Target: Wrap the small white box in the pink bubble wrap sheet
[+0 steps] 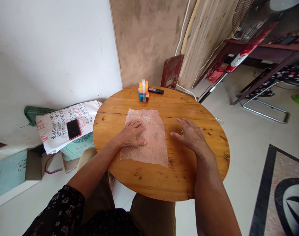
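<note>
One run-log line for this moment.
left hand: spread on bubble wrap | right hand: open, beside wrap | tape dispenser: on table, beyond wrap

From afar, I see a white wall (pixel 65 49) meeting a brown board (pixel 144 39); to my right, a pedestal fan (pixel 239 60) stands before a dark-red wooden desk (pixel 278 55) on a pale tiled floor (pixel 245 131).

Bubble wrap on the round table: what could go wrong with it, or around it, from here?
The bubble wrap could slide or swivel: only the left hand rests on it, while the right hand is off to its right. The tape dispenser and the slim black object sit near the far edge of the table, so a bump might knock either off.
</note>
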Demonstrator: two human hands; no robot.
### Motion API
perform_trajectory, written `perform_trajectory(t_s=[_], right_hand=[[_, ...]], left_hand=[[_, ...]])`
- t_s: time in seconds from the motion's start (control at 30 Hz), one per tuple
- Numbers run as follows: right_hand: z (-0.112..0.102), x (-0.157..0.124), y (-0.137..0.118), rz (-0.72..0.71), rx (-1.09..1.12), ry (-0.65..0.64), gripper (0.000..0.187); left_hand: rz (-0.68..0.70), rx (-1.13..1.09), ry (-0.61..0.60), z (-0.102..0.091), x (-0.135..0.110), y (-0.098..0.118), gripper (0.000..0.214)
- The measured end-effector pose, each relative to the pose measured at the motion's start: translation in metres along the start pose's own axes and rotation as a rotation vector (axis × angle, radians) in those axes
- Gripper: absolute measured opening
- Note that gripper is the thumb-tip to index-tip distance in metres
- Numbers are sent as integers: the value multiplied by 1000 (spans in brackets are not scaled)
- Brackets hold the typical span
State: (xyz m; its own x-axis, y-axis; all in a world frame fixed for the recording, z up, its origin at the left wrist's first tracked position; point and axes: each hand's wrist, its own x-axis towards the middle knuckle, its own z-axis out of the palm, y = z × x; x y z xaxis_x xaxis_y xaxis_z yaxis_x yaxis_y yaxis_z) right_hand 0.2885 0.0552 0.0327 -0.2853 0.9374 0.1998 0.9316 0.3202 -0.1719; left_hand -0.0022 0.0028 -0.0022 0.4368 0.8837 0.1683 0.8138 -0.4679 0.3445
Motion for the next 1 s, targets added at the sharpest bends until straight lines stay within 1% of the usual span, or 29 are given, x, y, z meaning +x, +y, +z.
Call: perform_trajectory(t_s=[0.07, 0.13, 0.23, 0.3, 0.4, 0.47, 0.53, 0.6, 0.7, 0.77, 0.9, 1.0], right_hand=[[-2, -1, 12, 104, -47, -108, 69], [-4, -2, 20, 167, -61, -161, 69], [-8, -2, 23, 210, -46, -151, 64], [-10, -2, 19, 209, 6, -89, 62], [-12, -2, 6, 127, 172, 28, 62], [-11, -4, -9, 16, 322, 90, 61], [-7, -8, -28, -125, 456, 136, 58], [-1, -11, -46, -248, 518, 154, 56], [12, -11, -66, -355, 493, 137, 57], [21, -9, -71, -384, 439, 109, 57], [32, -6, -70, -416, 368, 5, 63], [34, -8, -68, -443, 360, -33, 69]], left_hand=[[4, -3, 2, 0, 0, 0, 73], [12, -1, 1, 0, 0, 0, 73], [19, 0, 6, 1, 0, -1, 72], [21, -2, 11, 1, 0, -1, 71], [21, -20, 11, 0, 1, 0, 73], [12, -53, 10, 0, 1, 0, 79], [2, -104, 27, 1, 1, -1, 86], [0, -166, 70, 3, 2, -4, 87], [2, -265, 134, 8, 4, -11, 90], [9, -320, 153, 11, 5, -15, 93], [9, -322, 157, 11, 6, -16, 94], [8, -287, 143, 8, 5, -12, 91]])
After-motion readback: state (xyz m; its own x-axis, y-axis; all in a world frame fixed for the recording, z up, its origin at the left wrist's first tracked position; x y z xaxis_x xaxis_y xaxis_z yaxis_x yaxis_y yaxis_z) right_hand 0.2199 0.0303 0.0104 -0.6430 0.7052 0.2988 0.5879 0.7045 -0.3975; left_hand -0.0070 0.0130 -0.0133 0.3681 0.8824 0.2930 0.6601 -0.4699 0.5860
